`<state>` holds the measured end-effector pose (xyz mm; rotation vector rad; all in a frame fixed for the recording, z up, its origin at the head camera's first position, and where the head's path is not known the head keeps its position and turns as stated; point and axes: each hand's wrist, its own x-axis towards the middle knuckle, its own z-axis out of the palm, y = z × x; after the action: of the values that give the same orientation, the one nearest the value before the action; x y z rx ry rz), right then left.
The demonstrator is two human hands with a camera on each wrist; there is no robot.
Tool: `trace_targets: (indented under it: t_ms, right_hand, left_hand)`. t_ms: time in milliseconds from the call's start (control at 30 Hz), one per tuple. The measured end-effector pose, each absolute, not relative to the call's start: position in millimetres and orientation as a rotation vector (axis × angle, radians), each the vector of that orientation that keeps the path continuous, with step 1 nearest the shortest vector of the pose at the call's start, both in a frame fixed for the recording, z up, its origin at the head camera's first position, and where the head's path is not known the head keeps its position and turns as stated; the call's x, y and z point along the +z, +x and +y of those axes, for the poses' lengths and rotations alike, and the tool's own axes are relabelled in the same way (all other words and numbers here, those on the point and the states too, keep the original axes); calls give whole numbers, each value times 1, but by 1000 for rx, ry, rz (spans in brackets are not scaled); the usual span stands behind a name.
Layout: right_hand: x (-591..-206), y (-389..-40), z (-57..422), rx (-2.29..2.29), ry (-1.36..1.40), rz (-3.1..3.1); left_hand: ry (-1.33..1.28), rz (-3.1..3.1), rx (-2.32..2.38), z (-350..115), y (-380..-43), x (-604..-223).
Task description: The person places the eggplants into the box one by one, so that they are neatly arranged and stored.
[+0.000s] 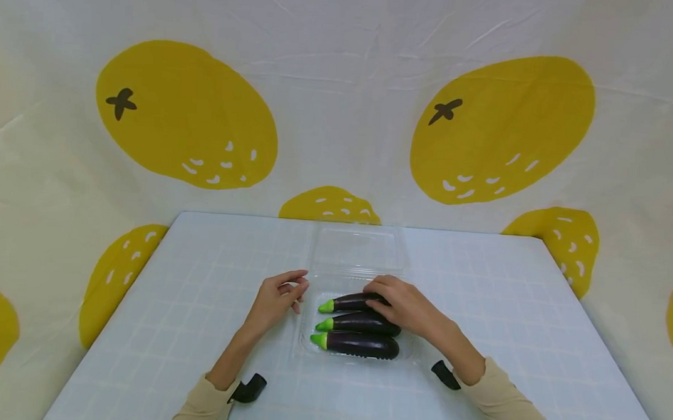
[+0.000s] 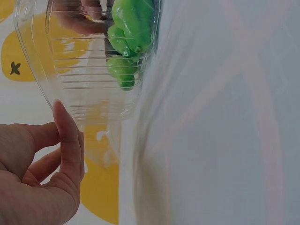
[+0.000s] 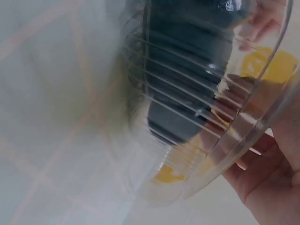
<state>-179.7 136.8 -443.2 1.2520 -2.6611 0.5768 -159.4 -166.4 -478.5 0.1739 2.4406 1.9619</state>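
Three toy-like eggplants with green caps lie side by side in a clear plastic clamshell box (image 1: 301,354): a near one (image 1: 362,345), a middle one (image 1: 365,324) and a far one (image 1: 348,302). My right hand (image 1: 406,304) reaches over the box's right side and grips the far eggplant near its thick end, thumb on the near side. Loosely bent, the fingers of my left hand (image 1: 276,300) are at the box's left rim and hold nothing. Through the clear wall, the left wrist view shows the green caps (image 2: 133,23); dark eggplant bodies (image 3: 183,84) fill the right wrist view.
The box's clear lid (image 1: 358,248) is folded back toward the table's far edge. A pale checked cloth (image 1: 197,304) covers the table. Behind it hangs a white curtain (image 1: 346,123) with large yellow fruit prints. Black straps (image 1: 250,388) are on both wrists.
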Motion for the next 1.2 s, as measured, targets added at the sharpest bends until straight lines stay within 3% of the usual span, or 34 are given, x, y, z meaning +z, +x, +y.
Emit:
trace_targets:
  t_ms: [800, 1200]
  right_hand:
    - [-448, -182, 175, 857, 902, -2534]
    - [-467, -202, 192, 1053, 773, -2450]
  left_hand:
    - [66, 2482, 1913, -165, -158, -481]
    - [44, 2636, 1854, -162, -173, -477]
